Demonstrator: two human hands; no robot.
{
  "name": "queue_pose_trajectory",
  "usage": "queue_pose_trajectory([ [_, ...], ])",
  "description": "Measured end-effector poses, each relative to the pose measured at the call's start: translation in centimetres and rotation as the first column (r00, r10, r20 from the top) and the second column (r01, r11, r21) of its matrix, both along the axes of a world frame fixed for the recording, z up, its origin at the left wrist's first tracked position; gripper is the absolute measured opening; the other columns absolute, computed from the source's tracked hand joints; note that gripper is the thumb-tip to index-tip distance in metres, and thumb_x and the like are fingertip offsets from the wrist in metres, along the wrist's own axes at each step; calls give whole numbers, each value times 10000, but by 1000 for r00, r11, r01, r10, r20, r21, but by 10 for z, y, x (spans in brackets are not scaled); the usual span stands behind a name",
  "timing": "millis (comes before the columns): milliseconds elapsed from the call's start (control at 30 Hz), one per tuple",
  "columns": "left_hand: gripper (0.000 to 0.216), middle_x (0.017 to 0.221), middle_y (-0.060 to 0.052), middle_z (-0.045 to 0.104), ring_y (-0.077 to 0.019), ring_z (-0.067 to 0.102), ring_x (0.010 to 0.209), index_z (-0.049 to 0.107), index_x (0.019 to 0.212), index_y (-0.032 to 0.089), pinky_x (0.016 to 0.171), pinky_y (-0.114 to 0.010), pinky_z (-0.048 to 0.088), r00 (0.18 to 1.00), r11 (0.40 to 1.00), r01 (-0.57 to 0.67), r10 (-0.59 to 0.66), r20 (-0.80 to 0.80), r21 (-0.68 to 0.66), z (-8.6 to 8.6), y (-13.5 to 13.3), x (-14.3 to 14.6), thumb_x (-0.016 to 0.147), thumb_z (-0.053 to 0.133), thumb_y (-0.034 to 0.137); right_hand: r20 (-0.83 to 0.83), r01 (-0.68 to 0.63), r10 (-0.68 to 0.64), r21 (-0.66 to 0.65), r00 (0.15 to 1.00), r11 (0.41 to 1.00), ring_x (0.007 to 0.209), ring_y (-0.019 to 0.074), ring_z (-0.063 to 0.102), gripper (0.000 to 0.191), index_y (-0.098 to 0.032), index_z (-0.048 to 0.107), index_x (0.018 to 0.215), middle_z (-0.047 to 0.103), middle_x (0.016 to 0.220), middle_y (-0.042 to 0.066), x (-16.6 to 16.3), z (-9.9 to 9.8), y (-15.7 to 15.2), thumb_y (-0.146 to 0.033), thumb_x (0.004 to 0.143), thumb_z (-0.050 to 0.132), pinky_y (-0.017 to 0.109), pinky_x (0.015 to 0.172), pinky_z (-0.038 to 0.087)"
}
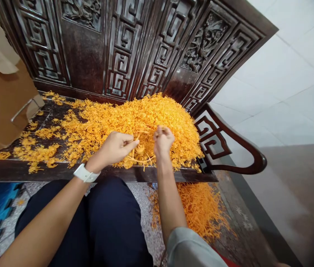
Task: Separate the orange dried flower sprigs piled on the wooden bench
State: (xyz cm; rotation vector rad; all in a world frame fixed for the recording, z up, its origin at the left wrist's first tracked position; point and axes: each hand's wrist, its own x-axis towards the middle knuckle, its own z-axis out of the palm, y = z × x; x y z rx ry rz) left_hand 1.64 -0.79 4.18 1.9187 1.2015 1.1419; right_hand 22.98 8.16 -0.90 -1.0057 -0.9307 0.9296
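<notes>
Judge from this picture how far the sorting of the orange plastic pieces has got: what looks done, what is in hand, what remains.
Done: a smaller orange heap on the floor lies below the bench edge. In hand: the left hand and right hand pinch one branched orange strip between them. Left: the big pile on the bench, far larger than the floor heap, so most remains.

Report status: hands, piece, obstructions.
Left hand and right hand both pinching one orange plastic sprue. Held over orange pile on carved bench. Nothing blocking.
</notes>
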Motion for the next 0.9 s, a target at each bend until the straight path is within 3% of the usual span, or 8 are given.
queue_pose_trajectory([
  [100, 582, 541, 37, 278, -101, 258, 520, 338, 548, 205, 530, -294, 201, 962, 993, -109, 114, 247, -36, 5, -1, -19, 953, 669, 460, 34, 17, -17, 15, 999, 1000, 527, 52, 406, 416, -198, 594, 761, 583, 723, -37, 28, 17, 6, -454, 699, 915, 216, 453, 271],
  [267, 486, 573, 13, 430, -116, 330, 561, 619, 624, 192, 536, -276, 243, 906, 977, -211, 210, 369, -39, -6, 14, -33, 896, 756, 571, 326, -284, 237, 106, 915, 953, 617, 114, 561, 301, -271, 796, 1076, 700, 889, 22, 56, 54, -10, -402, 817, 873, 272, 519, 469],
  [400, 464, 606, 10, 431, -113, 312, 571, 719, 710, 180, 548, -283, 218, 893, 969, -244, 242, 379, -43, -17, 19, -21, 906, 742, 600, 493, -34, -34, 127, 870, 991, 983, 186, 674, 611, -296, 716, 1348, 525, 1561, 116, 66, 75, 7, -380, 766, 883, 366, 785, 591],
  [467, 474, 603, 15, 394, -107, 284, 567, 708, 681, 174, 550, -288, 198, 897, 968, -247, 248, 366, -51, -21, 18, -15, 932, 720, 577, 604, 79, -141, 128, 784, 989, 1065, 212, 668, 627, -251, 704, 1366, 405, 1663, 152, 62, 79, 10, -383, 777, 875, 396, 851, 584],
  [567, 444, 595, 17, 393, -107, 285, 563, 720, 681, 176, 547, -291, 197, 909, 973, -224, 230, 347, -58, -23, 17, -10, 942, 721, 536, 643, -132, 27, 116, 765, 984, 1041, 201, 681, 367, -217, 763, 1219, 664, 1373, 141, 38, 78, -7, -480, 969, 705, 372, 861, 565],
  [700, 399, 570, 22, 441, -107, 316, 547, 751, 713, 174, 535, -285, 215, 920, 979, -195, 203, 335, -58, -21, 13, -6, 914, 753, 519, 651, -546, 443, -53, 616, 836, 791, 146, 617, 338, -210, 756, 943, 698, 863, 34, -7, 64, -38, -526, 1020, 666, 302, 708, 482],
  [833, 405, 647, -13, 624, -134, 499, 607, 759, 716, 158, 595, -277, 387, 878, 974, -192, 225, 423, -120, -25, 19, -1, 810, 833, 545, 757, -609, 377, 33, 533, 793, 714, 138, 523, 320, -205, 652, 835, 601, 749, 1, -32, 56, -66, -422, 1067, 617, 321, 693, 411],
  [900, 404, 726, -39, 694, -162, 580, 693, 743, 693, 154, 671, -288, 461, 829, 957, -237, 289, 479, -167, -31, 29, -3, 796, 841, 532, 753, -694, 353, 186, 555, 695, 754, 154, 552, 303, -219, 620, 819, 619, 764, 7, -35, 64, -90, -340, 1091, 560, 349, 754, 444],
])
